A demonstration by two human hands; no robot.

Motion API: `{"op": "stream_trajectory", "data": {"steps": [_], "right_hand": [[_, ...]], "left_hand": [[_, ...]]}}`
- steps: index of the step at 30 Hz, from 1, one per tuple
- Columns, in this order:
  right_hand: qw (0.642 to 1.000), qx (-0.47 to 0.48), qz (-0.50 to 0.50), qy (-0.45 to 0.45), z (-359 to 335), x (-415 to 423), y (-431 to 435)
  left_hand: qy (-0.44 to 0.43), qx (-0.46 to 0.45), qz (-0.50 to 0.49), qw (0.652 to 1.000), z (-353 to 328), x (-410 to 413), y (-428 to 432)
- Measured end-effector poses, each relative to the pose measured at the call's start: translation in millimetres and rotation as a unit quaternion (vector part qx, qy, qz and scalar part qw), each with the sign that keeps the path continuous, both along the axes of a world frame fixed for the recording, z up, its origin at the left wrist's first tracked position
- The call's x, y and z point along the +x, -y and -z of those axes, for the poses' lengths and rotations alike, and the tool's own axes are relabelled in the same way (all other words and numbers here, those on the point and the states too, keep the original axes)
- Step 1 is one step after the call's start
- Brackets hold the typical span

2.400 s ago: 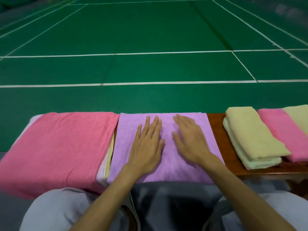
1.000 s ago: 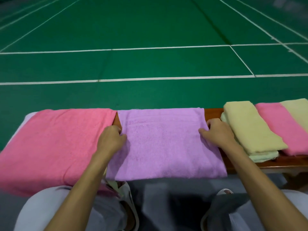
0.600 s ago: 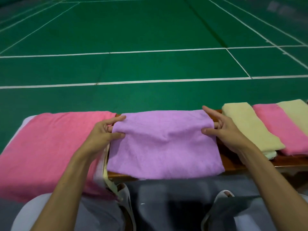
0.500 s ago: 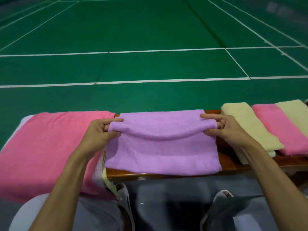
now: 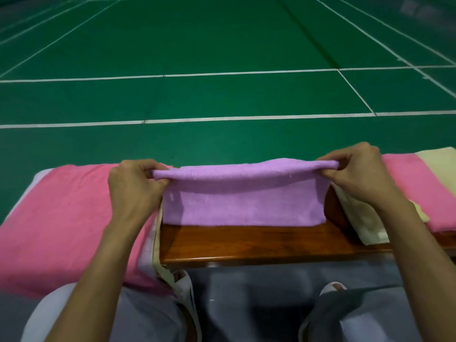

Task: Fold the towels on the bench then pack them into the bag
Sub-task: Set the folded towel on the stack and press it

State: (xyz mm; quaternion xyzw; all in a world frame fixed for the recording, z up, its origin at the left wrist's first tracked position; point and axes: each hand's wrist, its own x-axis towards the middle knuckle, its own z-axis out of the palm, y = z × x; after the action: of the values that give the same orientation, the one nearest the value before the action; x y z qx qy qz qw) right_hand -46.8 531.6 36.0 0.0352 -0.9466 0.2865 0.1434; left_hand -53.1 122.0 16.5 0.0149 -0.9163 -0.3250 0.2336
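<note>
Left hand [image 5: 133,186] and right hand [image 5: 357,174] each pinching purple towel [image 5: 243,206] top corners, lower edge on wooden tabletop [image 5: 246,245], pink towel [image 5: 64,218] at left

Both hands quit smoothing and moved out to the ends of the purple towel [image 5: 243,202]. Left hand [image 5: 134,187] and right hand [image 5: 357,175] now pinch it, near edge lifted, baring the bench [image 5: 246,243].

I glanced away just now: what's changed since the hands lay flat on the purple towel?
The left hand and right hand slid to the ends of the purple towel, pinched them and raised it, baring the bench. The big pink towel and the folded towels stayed put.
</note>
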Motion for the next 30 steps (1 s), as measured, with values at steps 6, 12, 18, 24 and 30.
{"op": "stream_trajectory", "data": {"steps": [6, 12, 18, 24, 30], "right_hand": [[0.976, -0.061, 0.053, -0.201, -12.5, -22.4, 20.5], [0.986, -0.071, -0.032, -0.147, 11.0, -2.9, 7.8], [0.972, 0.102, -0.128, 0.167, 71.5, 21.4, 5.6], [0.921, 0.231, -0.083, 0.303, 46.5, 42.0, 14.7], [0.954, 0.239, -0.029, 0.177, 40.7, 34.7, 39.5]], "left_hand": [[-0.189, 0.054, -0.048, 0.979, -16.5, -24.9, -9.7], [-0.208, -0.029, -0.021, 0.977, 1.0, 7.1, -5.6], [0.103, -0.216, 0.144, 0.960, 63.7, 38.7, 8.1], [0.282, -0.266, 0.172, 0.905, 46.8, 38.7, 23.8], [0.061, -0.160, 0.117, 0.978, 35.4, 22.8, -22.2]]}}
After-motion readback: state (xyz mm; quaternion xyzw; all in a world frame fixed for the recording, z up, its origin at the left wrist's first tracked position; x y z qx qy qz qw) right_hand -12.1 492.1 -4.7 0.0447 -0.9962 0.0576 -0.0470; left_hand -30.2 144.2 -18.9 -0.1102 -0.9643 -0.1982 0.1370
